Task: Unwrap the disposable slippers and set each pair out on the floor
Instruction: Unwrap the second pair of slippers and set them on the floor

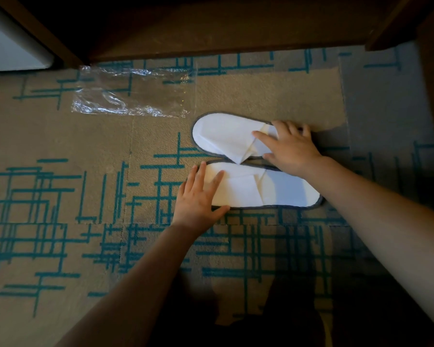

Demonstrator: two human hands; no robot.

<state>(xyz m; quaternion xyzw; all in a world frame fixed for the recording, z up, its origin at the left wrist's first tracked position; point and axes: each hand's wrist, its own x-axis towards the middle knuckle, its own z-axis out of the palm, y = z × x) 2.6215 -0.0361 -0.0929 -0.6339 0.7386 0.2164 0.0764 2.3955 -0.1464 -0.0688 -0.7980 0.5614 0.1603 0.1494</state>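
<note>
A: Logging the person's body. Anything being worn on the left hand (198,199) or right hand (290,149)?

B: Both forearms are showing bare to the frame edge; fingers and wrists are showing bare too; nails are looking short.

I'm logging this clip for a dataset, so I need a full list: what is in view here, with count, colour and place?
slippers: two, white with grey edging, flat on the carpet side by side, centre right
plastic wrapper: one, clear, empty and crumpled, on the carpet up and left of the slippers
carpet: one, tan with teal line pattern, fills the floor
wooden furniture: dark brown, along the top edge
white object: one, top left corner, too cut off to identify
left hand: one, open, fingers flat on the near slipper's left end
right hand: one, open, resting on the far slipper's right end
</note>
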